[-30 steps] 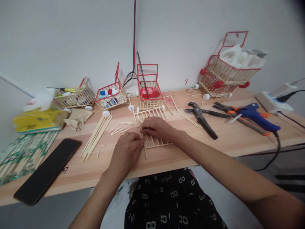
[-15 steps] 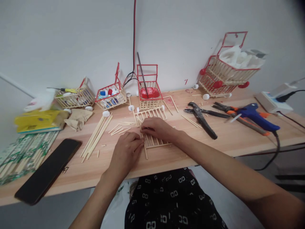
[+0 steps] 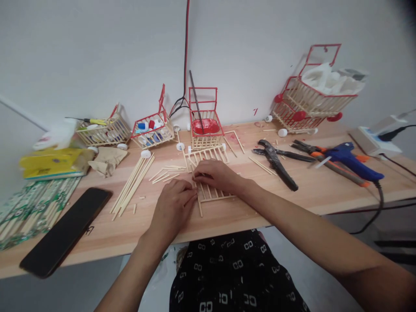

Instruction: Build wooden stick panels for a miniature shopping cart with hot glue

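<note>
A flat lattice panel of thin wooden sticks (image 3: 212, 194) lies on the wooden table (image 3: 292, 197) in front of me. My right hand (image 3: 217, 174) rests on its upper part, fingers curled and pressed down on the sticks. My left hand (image 3: 172, 207) is at the panel's left edge, with the fingertips pinched on the side stick (image 3: 199, 203). A second stick panel (image 3: 205, 155) lies just behind the hands.
Loose sticks (image 3: 132, 184) and a black phone (image 3: 65, 232) lie to the left. Black pliers (image 3: 276, 162), scissors and a blue glue gun (image 3: 349, 159) lie to the right. Small red-and-wood stick carts (image 3: 204, 123) line the wall, with a larger one (image 3: 313, 102) at the right.
</note>
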A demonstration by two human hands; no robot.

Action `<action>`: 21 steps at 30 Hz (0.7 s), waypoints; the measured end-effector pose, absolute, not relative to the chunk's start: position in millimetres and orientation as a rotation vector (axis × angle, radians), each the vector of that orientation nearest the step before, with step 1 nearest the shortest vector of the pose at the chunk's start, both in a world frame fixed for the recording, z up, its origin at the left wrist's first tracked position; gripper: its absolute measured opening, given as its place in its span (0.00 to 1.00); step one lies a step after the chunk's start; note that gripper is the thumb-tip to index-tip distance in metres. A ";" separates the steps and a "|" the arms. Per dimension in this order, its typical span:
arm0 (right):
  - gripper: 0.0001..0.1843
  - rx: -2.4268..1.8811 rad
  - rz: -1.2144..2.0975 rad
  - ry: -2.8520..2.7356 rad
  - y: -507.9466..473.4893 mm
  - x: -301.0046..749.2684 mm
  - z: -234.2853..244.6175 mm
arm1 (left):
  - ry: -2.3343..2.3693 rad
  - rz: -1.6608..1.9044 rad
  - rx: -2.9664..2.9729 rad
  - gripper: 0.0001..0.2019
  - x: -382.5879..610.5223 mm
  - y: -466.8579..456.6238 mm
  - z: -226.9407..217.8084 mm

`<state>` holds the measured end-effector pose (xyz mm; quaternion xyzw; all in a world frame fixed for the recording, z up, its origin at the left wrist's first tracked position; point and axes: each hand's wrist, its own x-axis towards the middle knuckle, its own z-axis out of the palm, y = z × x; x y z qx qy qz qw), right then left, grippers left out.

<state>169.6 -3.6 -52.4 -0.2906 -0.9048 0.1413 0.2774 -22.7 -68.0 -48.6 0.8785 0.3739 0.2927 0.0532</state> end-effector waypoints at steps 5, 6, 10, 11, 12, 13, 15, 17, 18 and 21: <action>0.06 -0.774 0.399 -2.427 -2.9 169.1 -52.0 | 1.140 0.896 2.676 0.07 -22.8 -67.1 -49.0; 0.07 -0.769 0.402 -2.425 -2.8 169.2 -52.0 | 1.140 0.895 2.675 0.07 -22.8 -67.1 -48.8; 0.07 -0.749 0.412 -2.421 -3.0 169.7 -52.4 | 1.155 0.872 2.672 0.06 -22.3 -67.9 -47.6; 0.07 -0.747 0.409 -2.422 -3.0 169.6 -52.4 | 1.155 0.870 2.675 0.06 -22.1 -68.1 -47.4; 0.07 -0.748 0.408 -2.424 -3.0 169.5 -52.3 | 1.154 0.868 2.676 0.07 -22.0 -68.2 -47.3; 0.07 -0.748 0.407 -2.425 -2.9 169.4 -52.3 | 1.153 0.866 2.677 0.07 -21.9 -68.2 -47.3; 0.07 -0.751 0.410 -2.424 -2.7 169.1 -52.2 | 1.153 0.862 2.677 0.07 -21.9 -68.2 -47.6; 0.07 -0.755 0.412 -2.423 -2.4 169.0 -52.4 | 1.156 0.861 2.678 0.07 -22.2 -68.2 -47.9; 0.07 -0.756 0.412 -2.423 -2.3 169.0 -52.5 | 1.156 0.860 2.678 0.07 -22.4 -68.3 -48.0; 0.07 -0.761 0.413 -2.427 -2.2 169.2 -52.7 | 1.155 0.864 2.677 0.07 -22.6 -68.7 -47.6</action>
